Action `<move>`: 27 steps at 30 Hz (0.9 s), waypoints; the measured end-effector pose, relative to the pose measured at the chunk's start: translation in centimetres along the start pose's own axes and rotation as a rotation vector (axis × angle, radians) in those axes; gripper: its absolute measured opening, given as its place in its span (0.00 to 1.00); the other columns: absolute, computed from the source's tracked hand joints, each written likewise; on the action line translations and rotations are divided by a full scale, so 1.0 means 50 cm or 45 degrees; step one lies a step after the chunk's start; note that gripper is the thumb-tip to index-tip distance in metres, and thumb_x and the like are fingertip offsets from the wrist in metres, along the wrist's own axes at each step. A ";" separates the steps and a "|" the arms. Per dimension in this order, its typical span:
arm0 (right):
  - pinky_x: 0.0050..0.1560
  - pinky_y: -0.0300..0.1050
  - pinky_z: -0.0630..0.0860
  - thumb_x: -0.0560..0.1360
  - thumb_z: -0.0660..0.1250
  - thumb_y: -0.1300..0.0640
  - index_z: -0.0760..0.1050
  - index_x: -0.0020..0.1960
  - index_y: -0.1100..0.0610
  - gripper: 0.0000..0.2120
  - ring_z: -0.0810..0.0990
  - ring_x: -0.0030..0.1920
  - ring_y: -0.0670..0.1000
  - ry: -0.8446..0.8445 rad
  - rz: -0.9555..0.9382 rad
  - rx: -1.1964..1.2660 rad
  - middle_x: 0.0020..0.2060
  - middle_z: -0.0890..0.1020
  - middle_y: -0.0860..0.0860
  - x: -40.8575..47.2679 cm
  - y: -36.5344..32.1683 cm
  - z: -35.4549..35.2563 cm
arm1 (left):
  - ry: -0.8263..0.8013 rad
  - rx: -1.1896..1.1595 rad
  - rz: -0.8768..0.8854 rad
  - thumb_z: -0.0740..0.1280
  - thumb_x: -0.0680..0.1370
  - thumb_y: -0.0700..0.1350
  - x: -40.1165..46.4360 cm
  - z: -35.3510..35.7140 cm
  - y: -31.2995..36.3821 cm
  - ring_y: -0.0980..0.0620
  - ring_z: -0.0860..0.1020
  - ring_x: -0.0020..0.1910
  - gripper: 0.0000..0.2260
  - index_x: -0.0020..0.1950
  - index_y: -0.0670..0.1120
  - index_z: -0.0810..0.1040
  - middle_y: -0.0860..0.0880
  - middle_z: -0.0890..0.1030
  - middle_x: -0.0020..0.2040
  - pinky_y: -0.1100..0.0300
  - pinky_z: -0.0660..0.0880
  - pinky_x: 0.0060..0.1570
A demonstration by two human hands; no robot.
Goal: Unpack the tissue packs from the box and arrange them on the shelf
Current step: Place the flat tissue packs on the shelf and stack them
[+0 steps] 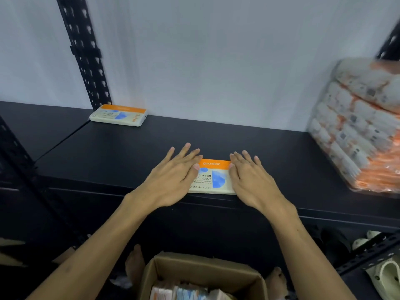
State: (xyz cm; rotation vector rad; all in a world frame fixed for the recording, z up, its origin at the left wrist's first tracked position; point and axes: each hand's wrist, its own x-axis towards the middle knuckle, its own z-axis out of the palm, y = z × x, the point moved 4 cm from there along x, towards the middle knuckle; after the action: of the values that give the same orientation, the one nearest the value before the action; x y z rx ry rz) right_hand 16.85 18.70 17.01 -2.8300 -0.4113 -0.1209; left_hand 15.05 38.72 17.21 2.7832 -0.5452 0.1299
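Nearest, an open brown cardboard box [201,276] holds soft-wrapped packs. Above it, at the front edge of the matte black shelf [270,148], a flat rectangular tissue pack [214,178] lies label up. The left hand [173,178] and right hand [253,180] lie flat with fingers spread, pressing its two short ends. Farther back left, a second pack [118,115] lies against the wall. At right, glossy plastic-wrapped bundles [363,126] lean stacked.

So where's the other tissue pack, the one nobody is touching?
The tissue pack lies flat at the back left of the black shelf, against the wall beside the black upright post, well away from both hands.
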 end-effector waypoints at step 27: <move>0.80 0.53 0.43 0.81 0.43 0.31 0.47 0.82 0.41 0.32 0.44 0.81 0.48 -0.045 -0.380 -0.159 0.82 0.50 0.45 0.011 -0.104 0.024 | 0.065 -0.033 -0.342 0.46 0.80 0.66 -0.077 -0.089 -0.266 0.55 0.50 0.82 0.35 0.83 0.49 0.56 0.51 0.55 0.83 0.52 0.48 0.80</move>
State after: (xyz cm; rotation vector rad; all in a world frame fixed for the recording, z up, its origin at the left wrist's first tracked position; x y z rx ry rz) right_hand 15.93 24.00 17.31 -2.8753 -0.8611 -0.1617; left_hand 16.42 53.20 17.19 2.7871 -0.1565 0.1324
